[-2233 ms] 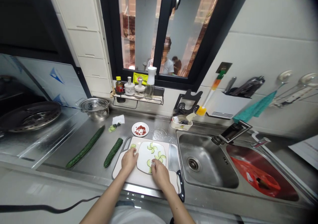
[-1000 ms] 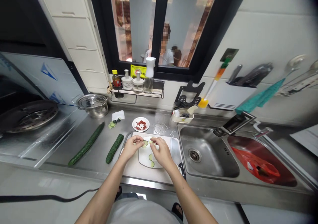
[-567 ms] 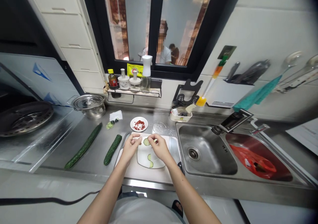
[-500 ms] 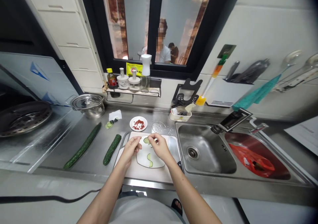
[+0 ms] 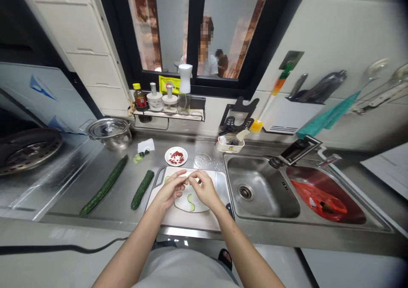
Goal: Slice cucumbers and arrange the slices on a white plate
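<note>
My left hand (image 5: 173,189) and my right hand (image 5: 203,189) meet fingertip to fingertip above a white plate (image 5: 200,206). Between the pinched fingers of both hands is a small, pale green cucumber slice (image 5: 188,180), mostly hidden. Curved cucumber slices (image 5: 191,203) form an S shape on the plate, and other pieces there are partly covered by my hands. Under the plate lies a light cutting board (image 5: 178,222) with a grey rim. A knife (image 5: 228,209) with a black handle rests along its right side.
Left of the board lie a short cucumber (image 5: 142,190) and a long cucumber (image 5: 104,186). Behind stand a small plate of chopped red pieces (image 5: 176,156), cucumber offcuts (image 5: 138,158) and a lidded pot (image 5: 111,134). A double sink (image 5: 264,190) holds a red bag (image 5: 318,203).
My left hand has moved right and up to meet my right fingertips, which have shifted slightly left. The camera view has tilted a little.
</note>
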Motion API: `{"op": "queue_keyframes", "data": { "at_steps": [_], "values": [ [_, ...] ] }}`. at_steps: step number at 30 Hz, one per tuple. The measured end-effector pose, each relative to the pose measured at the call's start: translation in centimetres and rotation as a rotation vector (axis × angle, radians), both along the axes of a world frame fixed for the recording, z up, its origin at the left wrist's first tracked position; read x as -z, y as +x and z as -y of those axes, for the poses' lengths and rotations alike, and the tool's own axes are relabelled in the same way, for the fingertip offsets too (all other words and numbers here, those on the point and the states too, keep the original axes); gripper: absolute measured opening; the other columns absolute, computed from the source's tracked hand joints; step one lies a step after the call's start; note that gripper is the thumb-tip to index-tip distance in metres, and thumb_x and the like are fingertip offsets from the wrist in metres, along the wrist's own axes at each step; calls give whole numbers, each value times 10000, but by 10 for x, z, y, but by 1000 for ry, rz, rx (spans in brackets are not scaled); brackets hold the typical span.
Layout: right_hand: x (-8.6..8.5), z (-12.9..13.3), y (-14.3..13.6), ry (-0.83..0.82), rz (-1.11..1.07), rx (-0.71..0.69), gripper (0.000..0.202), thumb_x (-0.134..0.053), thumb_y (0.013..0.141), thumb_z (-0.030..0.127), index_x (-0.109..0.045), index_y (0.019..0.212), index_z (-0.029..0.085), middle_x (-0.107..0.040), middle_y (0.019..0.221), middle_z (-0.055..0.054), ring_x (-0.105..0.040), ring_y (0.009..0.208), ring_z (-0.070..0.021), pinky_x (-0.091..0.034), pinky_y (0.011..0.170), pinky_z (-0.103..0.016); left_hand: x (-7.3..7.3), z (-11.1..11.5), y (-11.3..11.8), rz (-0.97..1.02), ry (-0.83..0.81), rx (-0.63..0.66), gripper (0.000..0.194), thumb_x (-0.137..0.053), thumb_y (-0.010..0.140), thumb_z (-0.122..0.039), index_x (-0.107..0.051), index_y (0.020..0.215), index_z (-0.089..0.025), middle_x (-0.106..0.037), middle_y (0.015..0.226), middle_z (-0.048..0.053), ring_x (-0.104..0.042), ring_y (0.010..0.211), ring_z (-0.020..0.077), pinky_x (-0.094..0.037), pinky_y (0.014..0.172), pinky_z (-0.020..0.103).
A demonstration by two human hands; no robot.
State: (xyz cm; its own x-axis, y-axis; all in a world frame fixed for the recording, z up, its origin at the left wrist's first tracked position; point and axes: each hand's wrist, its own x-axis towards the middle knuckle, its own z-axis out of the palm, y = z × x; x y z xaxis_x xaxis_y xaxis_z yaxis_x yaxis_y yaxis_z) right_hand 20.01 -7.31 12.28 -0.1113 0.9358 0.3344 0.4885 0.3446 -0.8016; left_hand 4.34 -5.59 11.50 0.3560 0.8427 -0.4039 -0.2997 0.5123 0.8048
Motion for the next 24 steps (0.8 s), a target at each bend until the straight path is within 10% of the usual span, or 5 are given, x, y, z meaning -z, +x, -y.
{"op": "queue_keyframes", "data": {
  "at_steps": [24],
  "values": [
    [3, 6, -3, -52, 2, 24, 152, -510, 842, 272, -572, 723, 200, -612, 756, -12, -543, 797, -151, -417, 731, -263, -15, 6, -2, -241, 475, -63, 597, -708, 681, -345, -481, 1210, -185, -543, 714, -45, -516, 666, 91, -379, 681, 214]
  ]
}}
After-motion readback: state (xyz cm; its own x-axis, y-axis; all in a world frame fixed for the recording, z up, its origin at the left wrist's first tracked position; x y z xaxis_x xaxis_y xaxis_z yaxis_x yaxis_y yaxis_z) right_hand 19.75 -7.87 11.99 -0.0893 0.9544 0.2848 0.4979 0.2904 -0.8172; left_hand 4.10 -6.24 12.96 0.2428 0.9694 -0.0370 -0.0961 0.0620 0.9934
